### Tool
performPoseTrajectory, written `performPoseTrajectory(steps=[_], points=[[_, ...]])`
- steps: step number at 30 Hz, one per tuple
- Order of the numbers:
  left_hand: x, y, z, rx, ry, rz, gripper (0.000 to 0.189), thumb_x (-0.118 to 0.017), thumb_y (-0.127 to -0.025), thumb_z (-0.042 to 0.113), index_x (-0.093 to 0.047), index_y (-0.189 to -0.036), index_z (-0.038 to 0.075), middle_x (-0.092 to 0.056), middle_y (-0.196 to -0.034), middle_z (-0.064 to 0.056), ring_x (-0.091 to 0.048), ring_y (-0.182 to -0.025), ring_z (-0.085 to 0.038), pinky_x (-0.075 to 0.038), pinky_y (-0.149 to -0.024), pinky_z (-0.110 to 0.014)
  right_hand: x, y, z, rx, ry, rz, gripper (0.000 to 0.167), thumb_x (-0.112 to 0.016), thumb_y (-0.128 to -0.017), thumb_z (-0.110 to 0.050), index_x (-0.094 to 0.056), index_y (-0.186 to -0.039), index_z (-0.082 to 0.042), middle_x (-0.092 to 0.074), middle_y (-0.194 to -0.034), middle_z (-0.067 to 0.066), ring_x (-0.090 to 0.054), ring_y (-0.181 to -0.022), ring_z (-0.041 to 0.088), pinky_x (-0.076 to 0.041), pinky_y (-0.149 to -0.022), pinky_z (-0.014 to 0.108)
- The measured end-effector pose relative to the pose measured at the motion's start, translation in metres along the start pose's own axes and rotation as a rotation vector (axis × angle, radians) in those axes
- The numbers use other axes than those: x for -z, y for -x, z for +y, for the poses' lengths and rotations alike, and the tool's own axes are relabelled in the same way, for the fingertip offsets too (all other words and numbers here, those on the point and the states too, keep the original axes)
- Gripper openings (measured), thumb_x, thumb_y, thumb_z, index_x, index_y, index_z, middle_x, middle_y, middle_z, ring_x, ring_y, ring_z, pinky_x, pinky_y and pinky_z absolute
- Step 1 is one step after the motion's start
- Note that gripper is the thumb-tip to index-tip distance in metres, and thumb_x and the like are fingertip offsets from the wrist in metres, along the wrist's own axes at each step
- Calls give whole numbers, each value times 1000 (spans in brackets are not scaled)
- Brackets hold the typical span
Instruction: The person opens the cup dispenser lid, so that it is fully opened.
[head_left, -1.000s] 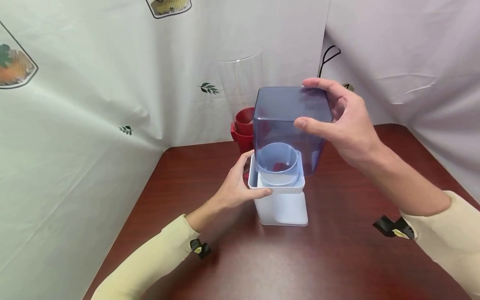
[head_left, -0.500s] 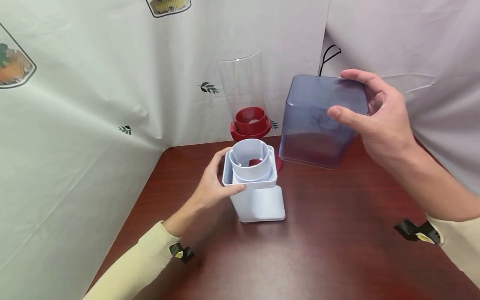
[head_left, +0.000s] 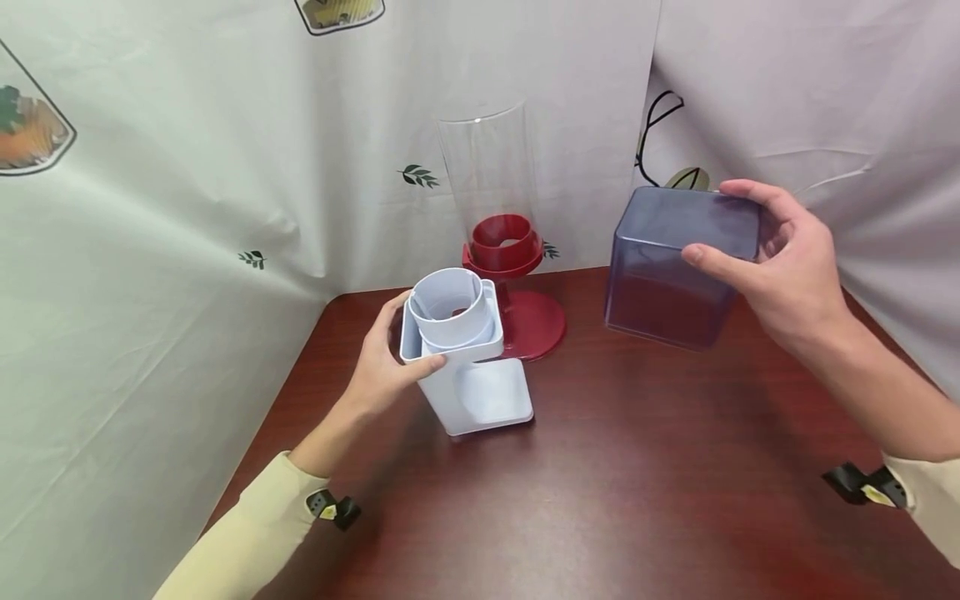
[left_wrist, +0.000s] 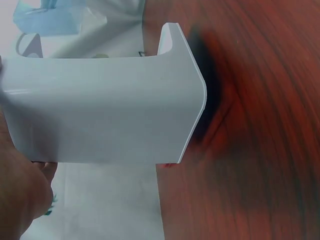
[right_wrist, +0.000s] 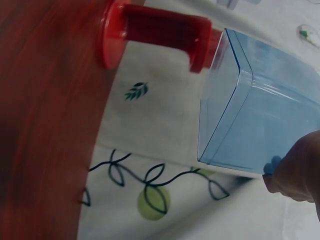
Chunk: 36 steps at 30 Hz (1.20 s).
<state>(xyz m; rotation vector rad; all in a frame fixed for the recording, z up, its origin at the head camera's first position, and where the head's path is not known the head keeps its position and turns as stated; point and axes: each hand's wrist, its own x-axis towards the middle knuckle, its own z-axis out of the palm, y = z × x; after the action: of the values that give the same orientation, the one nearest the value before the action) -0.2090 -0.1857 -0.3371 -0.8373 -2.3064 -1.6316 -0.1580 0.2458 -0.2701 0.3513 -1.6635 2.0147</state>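
Note:
My left hand [head_left: 382,362] grips the upper rim of a white dispenser base [head_left: 480,392], thumb on the front side and fingers around the left. A round collar stands up inside its square top, and a flat foot juts out below. The base leans a little, with a dark shadow beside its foot in the left wrist view. My right hand [head_left: 787,267] holds a clear blue square container [head_left: 682,258] in the air at the right, pinched between thumb and fingers at its closed end. Its open end faces down. The container and the base are well apart.
Behind the base stands a red dispenser stand [head_left: 536,325] with a round foot, bearing a tall clear cylinder [head_left: 487,167]. The dark red wooden table [head_left: 600,500] meets patterned white cloth walls [head_left: 360,100] at the back and sides.
The clear container has come away from above the white base and moved right, dipping lately. The left hand has carried the base leftward, and the red foot behind now shows.

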Motion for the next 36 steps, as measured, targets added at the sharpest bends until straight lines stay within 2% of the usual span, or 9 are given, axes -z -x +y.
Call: performPoseTrajectory(steps=[3,6,11,13,20,28,36], points=[[9,0,-11,-10,-6,21,88,-83,-73,-5,-41,-149,12,-54,-133,-11,-55,-112,-26,-50,-90,-30,9,2,6,-14,26,18,66,-79,-70,19,-61,-130,-4,-57,-121,12,-56,-100,20,-52,-76,15],[16,0,-14,-15,-21,34,87,-85,-74,-1,-43,-149,16,-55,-132,-10,-56,-112,-26,-50,-90,-29,17,4,12,-10,57,33,67,-80,-70,18,-61,-130,-4,-58,-121,11,-56,-101,19,-50,-78,14],[26,1,-17,-12,-50,59,86,-85,-75,-1,-43,-148,15,-55,-132,-9,-55,-113,-26,-50,-90,-28,29,7,23,2,112,56,67,-81,-70,17,-61,-130,-4,-58,-121,11,-56,-102,18,-48,-83,13],[29,1,-15,-4,-60,67,86,-85,-75,-2,-42,-148,12,-55,-132,-11,-54,-113,-25,-49,-90,-27,34,8,27,-2,145,67,67,-82,-70,16,-61,-130,-5,-59,-120,10,-57,-102,17,-47,-83,12],[34,3,5,28,-98,86,80,-82,-78,-1,-41,-146,1,-54,-131,-17,-54,-111,-22,-49,-88,-25,49,12,43,-43,313,107,67,-83,-73,9,-60,-133,-11,-60,-116,4,-59,-94,11,-48,-76,10],[40,3,-1,46,-93,103,81,-82,-77,-2,-40,-146,-1,-52,-133,-17,-53,-113,-23,-48,-89,-23,60,14,60,-64,476,154,69,-85,-74,3,-58,-135,-18,-59,-114,-2,-58,-91,7,-46,-74,9],[44,1,-8,60,-95,114,81,-82,-79,0,-39,-147,0,-53,-134,-17,-53,-113,-21,-49,-88,-24,64,15,80,-88,562,182,72,-88,-74,-8,-56,-138,-17,-56,-112,-5,-55,-89,7,-44,-72,8]])
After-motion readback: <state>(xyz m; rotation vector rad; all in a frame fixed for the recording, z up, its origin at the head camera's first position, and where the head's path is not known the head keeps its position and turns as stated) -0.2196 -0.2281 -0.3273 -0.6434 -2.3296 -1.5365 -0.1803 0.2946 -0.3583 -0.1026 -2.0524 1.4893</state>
